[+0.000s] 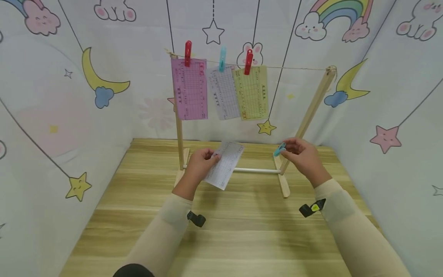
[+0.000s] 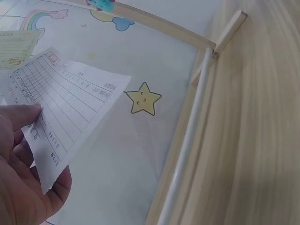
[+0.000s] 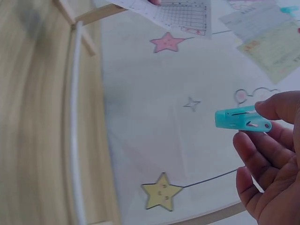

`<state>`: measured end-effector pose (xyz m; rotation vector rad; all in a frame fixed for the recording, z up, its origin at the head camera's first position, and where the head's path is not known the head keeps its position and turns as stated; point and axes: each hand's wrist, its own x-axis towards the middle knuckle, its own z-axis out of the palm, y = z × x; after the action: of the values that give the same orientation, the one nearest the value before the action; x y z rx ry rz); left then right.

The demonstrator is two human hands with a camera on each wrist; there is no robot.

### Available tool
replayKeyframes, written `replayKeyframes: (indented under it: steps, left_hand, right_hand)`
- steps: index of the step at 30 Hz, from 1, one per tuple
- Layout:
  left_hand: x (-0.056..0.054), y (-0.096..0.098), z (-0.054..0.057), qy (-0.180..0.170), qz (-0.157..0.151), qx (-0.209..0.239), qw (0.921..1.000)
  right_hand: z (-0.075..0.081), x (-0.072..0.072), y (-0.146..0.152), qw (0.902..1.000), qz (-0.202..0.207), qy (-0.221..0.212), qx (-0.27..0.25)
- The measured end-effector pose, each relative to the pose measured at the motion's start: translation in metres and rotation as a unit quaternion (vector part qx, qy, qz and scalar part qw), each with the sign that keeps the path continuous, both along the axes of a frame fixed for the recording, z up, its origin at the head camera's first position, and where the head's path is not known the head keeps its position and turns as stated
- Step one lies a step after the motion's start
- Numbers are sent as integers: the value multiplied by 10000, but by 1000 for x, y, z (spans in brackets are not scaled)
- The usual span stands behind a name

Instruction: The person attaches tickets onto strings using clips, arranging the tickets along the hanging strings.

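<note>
My left hand (image 1: 200, 164) pinches a white printed form (image 1: 225, 164) by its left side, thumb on top, in front of the wooden rack. In the left wrist view the sheet (image 2: 70, 101) shows a ruled grid and bends slightly. Beside the rack's right post, my right hand (image 1: 304, 156) holds a light blue clothespin (image 1: 279, 149) between thumb and fingers. The right wrist view shows this clothespin (image 3: 241, 119) gripped at its handle end, its nose pointing away from the hand.
A string (image 1: 294, 68) runs between two wooden posts. From it hang a pink form (image 1: 190, 92), a white form (image 1: 224, 94) and a yellow form (image 1: 252, 94), pinned by red and blue clothespins. A white rod (image 1: 257, 170) joins the rack's feet on the wood-grain table (image 1: 242, 238).
</note>
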<state>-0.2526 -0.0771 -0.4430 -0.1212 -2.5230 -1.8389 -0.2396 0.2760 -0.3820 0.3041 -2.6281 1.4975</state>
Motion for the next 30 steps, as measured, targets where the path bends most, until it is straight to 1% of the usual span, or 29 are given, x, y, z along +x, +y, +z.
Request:
replayKeyframes:
  steps: [4, 7, 11, 14, 18, 22, 26, 30]
  left_hand:
    - [-6, 8, 16, 147, -93, 281, 9995]
    - [-10, 15, 29, 290, -184, 515, 9981]
    - [-14, 28, 44, 348, -257, 896, 9950]
    - [-17, 41, 53, 349, -242, 1221, 9916]
    - [-21, 57, 65, 400, -251, 1617, 9857]
    - [-23, 73, 79, 438, -380, 2030, 9775]
    - [-25, 89, 97, 474, -487, 2353, 9695]
    - [-30, 104, 113, 431, -624, 2642, 9615]
  right_hand:
    - [23, -1, 2, 9985, -296, 452, -98]
    - [40, -2, 2, 9962, -430, 731, -178]
    - [64, 0, 1, 9932, -449, 1013, -347]
    - [82, 2, 0, 9895, -423, 1265, -548]
    - [107, 1, -3, 9845, -403, 1511, -801]
    - [133, -3, -9, 9814, -369, 1670, -874]
    - [159, -6, -16, 9782, -365, 1903, -742]
    - [185, -11, -26, 9742, -384, 2166, -503]
